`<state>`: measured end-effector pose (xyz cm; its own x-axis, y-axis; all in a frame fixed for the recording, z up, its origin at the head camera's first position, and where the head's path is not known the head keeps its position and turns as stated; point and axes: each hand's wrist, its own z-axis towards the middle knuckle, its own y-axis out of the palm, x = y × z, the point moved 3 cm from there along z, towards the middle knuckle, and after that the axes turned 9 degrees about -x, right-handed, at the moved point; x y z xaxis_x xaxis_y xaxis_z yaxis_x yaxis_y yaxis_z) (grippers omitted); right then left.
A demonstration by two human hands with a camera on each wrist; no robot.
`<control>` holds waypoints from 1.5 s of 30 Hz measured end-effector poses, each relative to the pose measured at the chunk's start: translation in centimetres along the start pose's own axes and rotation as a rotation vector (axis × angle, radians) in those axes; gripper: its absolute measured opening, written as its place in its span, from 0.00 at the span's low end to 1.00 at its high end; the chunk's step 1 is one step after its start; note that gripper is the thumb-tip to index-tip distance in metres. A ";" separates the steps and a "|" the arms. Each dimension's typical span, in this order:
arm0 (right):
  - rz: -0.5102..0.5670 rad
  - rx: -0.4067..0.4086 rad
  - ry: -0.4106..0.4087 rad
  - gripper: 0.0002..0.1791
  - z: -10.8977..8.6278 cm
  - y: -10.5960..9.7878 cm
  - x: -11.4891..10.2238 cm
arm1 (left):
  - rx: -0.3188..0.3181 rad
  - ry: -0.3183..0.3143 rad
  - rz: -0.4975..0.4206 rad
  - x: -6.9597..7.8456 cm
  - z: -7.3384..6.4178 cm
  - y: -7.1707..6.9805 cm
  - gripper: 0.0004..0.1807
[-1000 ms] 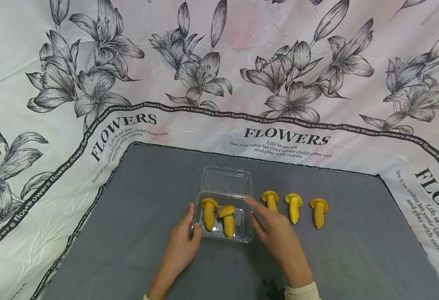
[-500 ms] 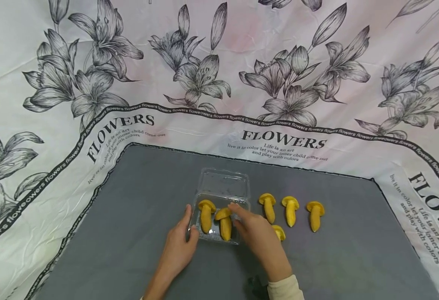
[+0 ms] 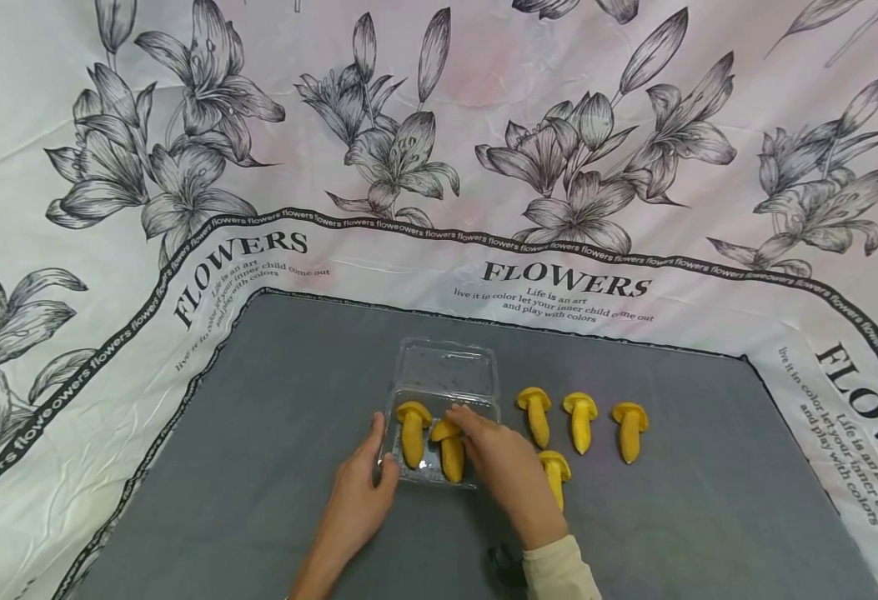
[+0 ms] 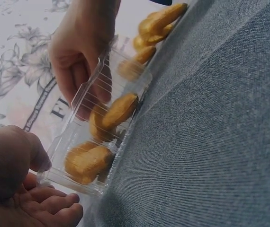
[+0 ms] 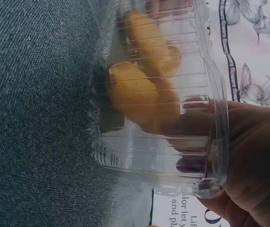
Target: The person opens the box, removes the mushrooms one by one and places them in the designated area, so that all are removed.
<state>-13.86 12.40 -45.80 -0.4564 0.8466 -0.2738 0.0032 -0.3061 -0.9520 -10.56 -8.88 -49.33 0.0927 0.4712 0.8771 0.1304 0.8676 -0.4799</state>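
A hinged clear plastic box [image 3: 446,375] rests on the grey cloth, its lid tipped back. Two yellow mushrooms lie inside, a left one [image 3: 413,437] and a right one [image 3: 451,458]. My left hand [image 3: 363,487] grips the box's left side, thumb at the rim and fingers outside, as the left wrist view shows. My right hand [image 3: 509,475] reaches over the box's right side, fingertips [image 3: 459,412] touching the right mushroom's cap. Through the clear wall in the right wrist view, one fingertip [image 5: 192,163] appears apart from the mushroom [image 5: 135,92].
Several loose yellow mushrooms lie right of the box: three in a row, one of them a far-right mushroom [image 3: 629,432], plus a nearer mushroom [image 3: 555,475] partly hidden by my right forearm. A white floral cloth [image 3: 559,287] borders the grey surface [image 3: 288,400] and rises behind it.
My right hand has moved left from the box's right edge onto the right mushroom's cap, uncovering the nearer loose mushroom. My left hand has stayed on the box.
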 end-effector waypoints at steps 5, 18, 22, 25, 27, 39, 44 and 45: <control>-0.017 -0.020 0.012 0.24 0.2 0.2 -0.1 | 0.001 0.000 0.004 0.0 -0.1 0.0 0.36; -0.016 -0.022 0.005 0.19 0.7 0.7 -0.2 | 0.014 -0.031 0.011 -0.2 -0.2 -0.2 0.36; -0.020 0.010 -0.010 0.16 0.8 0.8 -0.2 | 0.029 -0.024 0.013 -0.1 -0.3 -0.4 0.36; -0.024 0.025 -0.012 0.15 0.8 0.8 -0.3 | 0.039 -0.004 0.022 -0.1 -0.3 -0.3 0.36; -0.025 0.031 -0.013 0.15 0.6 0.7 -0.3 | 0.043 0.007 0.027 -0.1 -0.4 -0.2 0.36; -0.043 0.118 -0.067 0.16 0.1 0.2 -0.3 | 0.015 -0.016 0.025 0.0 -0.2 0.1 0.36; -0.014 0.145 -0.082 0.17 -0.1 -0.5 -0.2 | 0.026 -0.010 0.029 0.2 -0.1 0.1 0.36; -0.010 0.154 -0.083 0.17 -0.2 -0.7 -0.1 | 0.029 -0.007 0.031 0.2 -0.1 0.1 0.36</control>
<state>-13.64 12.55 -45.17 -0.5277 0.8130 -0.2461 -0.1354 -0.3665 -0.9205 -10.42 -8.67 -49.20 0.0897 0.4985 0.8622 0.0988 0.8570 -0.5058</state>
